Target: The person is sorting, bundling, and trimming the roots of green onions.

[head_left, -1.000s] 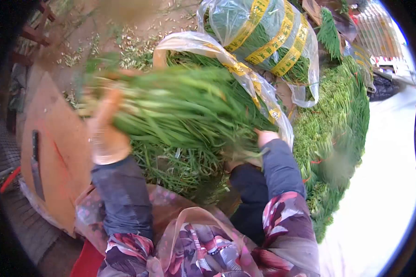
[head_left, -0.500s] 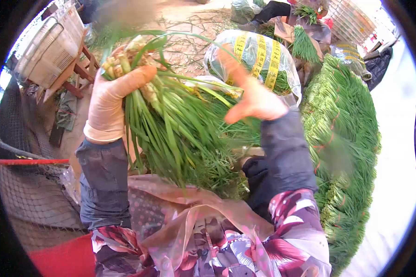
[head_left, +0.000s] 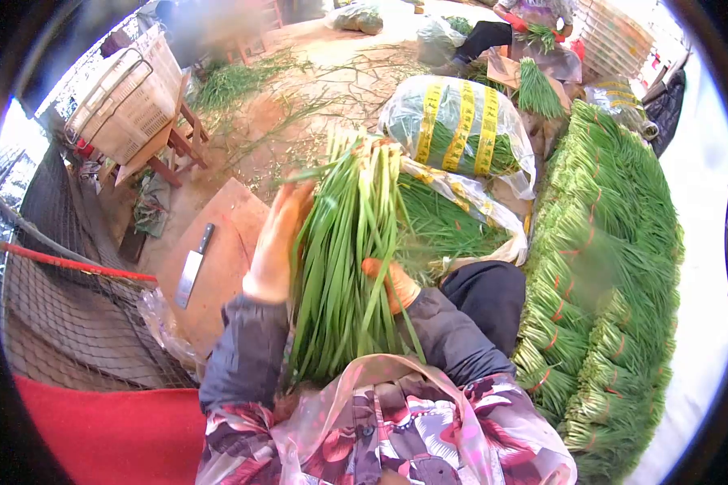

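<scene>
A loose bunch of garlic chives [head_left: 344,242] is upright in front of me, pale stem ends up and green leaves hanging toward my lap. My left hand [head_left: 279,238], in a light glove, is closed around the bunch's left side, its fingers partly blurred and hidden by leaves. Lower on the right side, my right hand [head_left: 394,284] grips the leaves with the thumb showing and the other fingers hidden. To the left, a cleaver [head_left: 194,267] with a dark handle lies on a brown board [head_left: 230,222].
Tied chive bundles [head_left: 607,267] are piled in a long stack at right. A clear bag with yellow printed tape [head_left: 461,125] stands ahead, loose chives [head_left: 441,222] before it. A plastic crate [head_left: 129,101] rests on a wooden stand. Another person [head_left: 538,16] holds chives at the back.
The bunch has come lower and toward the middle, its stem ends now upright and more even. My right hand has moved down from the air onto the leaves. The cleaver and board have come into view.
</scene>
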Demonstrator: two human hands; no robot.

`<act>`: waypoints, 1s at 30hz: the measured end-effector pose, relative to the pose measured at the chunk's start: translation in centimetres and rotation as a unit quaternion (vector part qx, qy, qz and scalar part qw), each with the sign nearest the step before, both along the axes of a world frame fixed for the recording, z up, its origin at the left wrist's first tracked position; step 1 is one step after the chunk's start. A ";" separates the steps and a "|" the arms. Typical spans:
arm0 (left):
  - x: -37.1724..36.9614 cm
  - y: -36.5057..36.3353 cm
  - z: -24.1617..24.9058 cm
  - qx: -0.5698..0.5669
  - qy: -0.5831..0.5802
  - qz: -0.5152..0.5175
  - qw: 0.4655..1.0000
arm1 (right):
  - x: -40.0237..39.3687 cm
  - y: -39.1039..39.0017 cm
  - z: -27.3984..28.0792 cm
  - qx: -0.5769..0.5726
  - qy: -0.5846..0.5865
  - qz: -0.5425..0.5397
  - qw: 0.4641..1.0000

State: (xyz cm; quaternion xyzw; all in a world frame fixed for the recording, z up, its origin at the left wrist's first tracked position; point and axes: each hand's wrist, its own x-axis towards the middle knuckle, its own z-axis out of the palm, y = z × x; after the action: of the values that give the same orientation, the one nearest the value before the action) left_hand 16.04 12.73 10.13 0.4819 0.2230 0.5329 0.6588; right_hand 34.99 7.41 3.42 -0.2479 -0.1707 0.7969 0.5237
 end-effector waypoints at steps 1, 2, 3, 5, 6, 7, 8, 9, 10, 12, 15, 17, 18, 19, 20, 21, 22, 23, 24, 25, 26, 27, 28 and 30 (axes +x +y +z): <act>-0.9 -2.0 -1.4 -0.028 0.004 -0.020 0.999 | -0.1 -0.2 1.9 0.004 0.034 -0.015 0.999; -1.7 -3.9 -3.0 -0.055 0.009 -0.040 0.998 | -0.3 -0.1 3.1 0.010 0.068 -0.030 0.997; -2.9 -6.5 -4.7 -0.094 0.058 -0.090 0.990 | -0.4 0.6 2.1 0.029 0.039 -0.082 0.995; -3.2 -9.7 -7.4 -0.141 0.081 -0.143 0.976 | -0.9 1.9 1.9 0.018 0.063 -0.074 0.995; -1.7 -10.8 -8.1 -0.149 0.055 -0.145 0.977 | -1.3 2.3 1.8 0.008 0.084 -0.068 0.994; -0.7 -11.1 -8.4 -0.181 0.035 -0.140 0.973 | -2.0 2.7 1.9 0.008 0.078 -0.096 0.992; 0.2 -11.4 -8.4 -0.216 0.015 -0.136 0.967 | -2.3 2.8 1.7 0.009 0.042 -0.120 0.992; 0.8 -11.2 -8.9 -0.227 0.043 -0.135 0.963 | -2.7 3.0 1.3 0.005 0.008 -0.154 0.988; 1.4 -11.3 -9.0 -0.237 0.126 -0.107 0.957 | -3.2 3.5 1.0 0.003 -0.026 -0.188 0.982; 4.0 -11.8 -7.1 -0.339 0.026 -0.033 0.940 | -4.0 4.3 0.8 -0.002 0.010 -0.214 0.977; 3.9 -11.1 -7.2 -0.332 0.042 -0.033 0.942 | -3.7 4.0 2.1 0.045 -0.018 -0.202 0.978; 1.6 -10.0 -8.8 -0.355 0.052 -0.063 0.931 | -2.3 3.5 4.2 0.111 -0.095 -0.134 0.980; 0.0 -9.5 -9.2 -0.377 0.062 -0.091 0.920 | -0.8 3.5 4.9 0.159 -0.153 -0.085 0.972; -1.4 -9.0 -8.6 -0.321 0.110 -0.072 0.938 | 0.7 3.4 5.8 0.237 -0.195 -0.019 0.952; -2.6 -8.3 -7.3 -0.263 0.158 -0.052 0.950 | 2.3 3.5 7.0 0.285 -0.245 0.036 0.926; -3.3 -7.6 -5.0 -0.234 0.147 -0.065 0.959 | 3.8 3.5 6.6 0.271 -0.292 0.069 0.915; -3.8 -6.8 -2.7 -0.205 0.135 -0.076 0.966 | 5.1 3.5 6.0 0.256 -0.337 0.104 0.900; -5.2 -5.7 -1.9 -0.139 0.239 -0.070 0.958 | 5.6 3.9 3.5 0.257 -0.326 0.089 0.905; -6.5 -4.9 -1.2 -0.071 0.340 -0.064 0.936 | 6.3 4.7 1.0 0.195 -0.361 0.122 0.904; -7.4 -4.5 0.0 -0.074 0.341 -0.060 0.935 | 7.0 5.3 -3.4 0.122 -0.215 0.032 0.968; -8.1 -4.3 1.6 -0.072 0.354 -0.075 0.930 | 7.3 5.9 -7.8 0.045 -0.062 -0.059 0.995; -8.5 -4.3 2.9 -0.072 0.367 -0.089 0.923 | 6.9 5.7 -11.1 0.018 0.012 -0.073 0.997; -8.7 -4.2 3.9 -0.073 0.370 -0.087 0.922 | 6.2 4.8 -13.1 -0.009 0.087 -0.089 0.992; -8.8 -3.8 5.0 -0.024 0.417 -0.068 0.906 | 2.8 3.1 -13.0 0.139 0.090 0.007 0.986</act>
State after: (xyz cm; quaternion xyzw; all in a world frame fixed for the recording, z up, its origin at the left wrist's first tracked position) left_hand 7.25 8.97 15.17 0.6585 0.4566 0.2316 0.5516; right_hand 37.84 10.53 -9.61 -0.0983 -0.2335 0.7885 0.5605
